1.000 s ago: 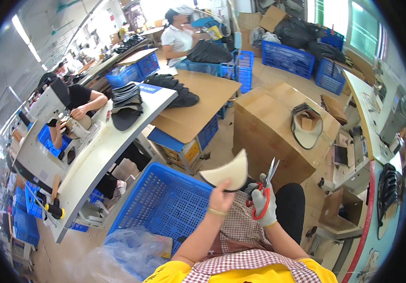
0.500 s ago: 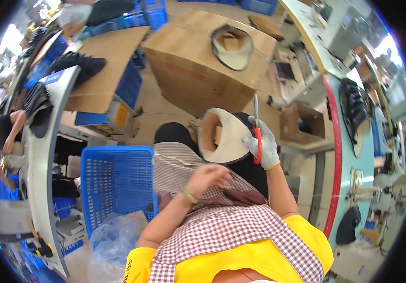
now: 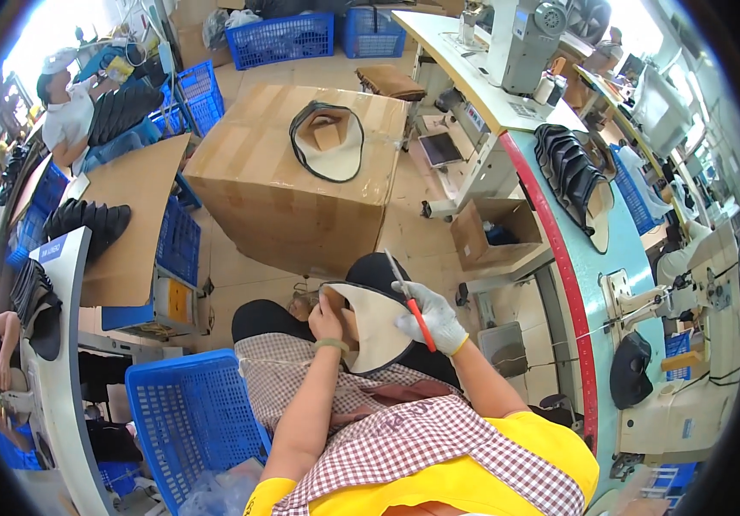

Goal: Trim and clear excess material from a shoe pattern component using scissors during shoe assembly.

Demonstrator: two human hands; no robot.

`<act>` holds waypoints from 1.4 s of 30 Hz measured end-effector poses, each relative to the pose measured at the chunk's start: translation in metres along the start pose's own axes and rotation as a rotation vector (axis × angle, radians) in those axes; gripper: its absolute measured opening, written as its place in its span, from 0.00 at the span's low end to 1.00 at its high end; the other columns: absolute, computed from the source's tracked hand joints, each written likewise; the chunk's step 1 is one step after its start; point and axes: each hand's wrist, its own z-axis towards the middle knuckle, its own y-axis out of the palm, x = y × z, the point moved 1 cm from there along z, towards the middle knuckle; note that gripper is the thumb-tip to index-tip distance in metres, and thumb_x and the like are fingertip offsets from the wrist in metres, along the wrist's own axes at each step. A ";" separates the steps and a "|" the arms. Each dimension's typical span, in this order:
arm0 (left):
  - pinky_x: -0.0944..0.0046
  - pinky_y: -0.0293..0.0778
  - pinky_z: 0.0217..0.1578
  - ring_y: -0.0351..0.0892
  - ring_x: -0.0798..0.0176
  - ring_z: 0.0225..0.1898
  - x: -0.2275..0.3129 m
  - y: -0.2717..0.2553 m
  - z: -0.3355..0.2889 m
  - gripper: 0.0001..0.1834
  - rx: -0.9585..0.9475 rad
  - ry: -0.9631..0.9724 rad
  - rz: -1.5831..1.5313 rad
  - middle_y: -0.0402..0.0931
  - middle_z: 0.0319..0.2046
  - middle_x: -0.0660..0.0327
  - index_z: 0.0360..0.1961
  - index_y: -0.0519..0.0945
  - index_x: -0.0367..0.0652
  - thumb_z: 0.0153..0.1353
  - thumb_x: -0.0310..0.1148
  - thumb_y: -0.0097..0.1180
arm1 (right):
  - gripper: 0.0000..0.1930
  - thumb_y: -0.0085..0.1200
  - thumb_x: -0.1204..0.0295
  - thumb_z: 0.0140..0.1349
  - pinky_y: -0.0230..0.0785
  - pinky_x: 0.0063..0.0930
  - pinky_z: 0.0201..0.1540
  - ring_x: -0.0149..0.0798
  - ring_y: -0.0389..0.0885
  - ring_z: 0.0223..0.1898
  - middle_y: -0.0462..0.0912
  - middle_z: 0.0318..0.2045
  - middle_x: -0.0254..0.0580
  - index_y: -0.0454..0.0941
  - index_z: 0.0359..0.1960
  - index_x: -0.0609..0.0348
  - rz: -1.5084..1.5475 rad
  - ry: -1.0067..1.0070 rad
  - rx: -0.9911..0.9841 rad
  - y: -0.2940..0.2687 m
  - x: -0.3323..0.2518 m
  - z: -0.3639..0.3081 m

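Observation:
Over my lap I have a cream-lined shoe upper (image 3: 376, 324) with a dark edge and a tan piece at its opening. My bare left hand (image 3: 326, 322) grips its left edge, with the fingers curled and partly hidden. Red-handled scissors (image 3: 420, 320) are in my right hand (image 3: 433, 319), which wears a pale glove. Their blades point up and away from me, and the gloved fingers also rest against the upper's right side. On the cardboard box (image 3: 292, 215) ahead lies a similar upper (image 3: 329, 155), opening upward.
A blue basket (image 3: 189, 421) with clear plastic in it stands at my left. To the right, a teal-topped bench (image 3: 559, 249) with a red edge carries stacked dark uppers (image 3: 568, 176) and a sewing machine. Behind it is an open carton (image 3: 495, 234). Another person (image 3: 69, 107) sits far left.
My left hand has moved forward from near my lap and taken hold of the upper's left edge. The upper, scissors and right hand now appear lower and slightly left as the view has shifted.

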 end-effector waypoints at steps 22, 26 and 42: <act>0.73 0.71 0.22 0.74 0.74 0.23 0.037 -0.071 -0.060 0.08 -0.565 0.010 -0.213 0.76 0.30 0.64 0.42 0.76 0.38 0.62 0.27 0.53 | 0.24 0.56 0.68 0.46 0.68 0.24 0.43 0.34 0.77 0.40 0.79 0.34 0.42 0.75 0.47 0.62 -0.142 0.242 0.035 -0.045 0.042 0.102; 0.72 0.70 0.22 0.73 0.72 0.21 0.008 -0.051 -0.079 0.02 -0.571 0.063 -0.281 0.74 0.26 0.64 0.34 0.74 0.39 0.61 0.22 0.51 | 0.24 0.58 0.67 0.46 0.70 0.25 0.38 0.35 0.78 0.35 0.79 0.31 0.42 0.75 0.47 0.61 -0.330 0.199 0.022 -0.029 0.017 0.121; 0.76 0.66 0.18 0.71 0.73 0.19 0.062 -0.066 -0.064 0.18 -0.188 -0.084 -0.400 0.75 0.36 0.60 0.48 0.69 0.38 0.56 0.22 0.58 | 0.36 0.54 0.71 0.53 0.66 0.20 0.20 0.27 0.73 0.18 0.77 0.25 0.37 0.55 0.65 0.61 0.169 0.407 -0.236 -0.001 -0.023 0.039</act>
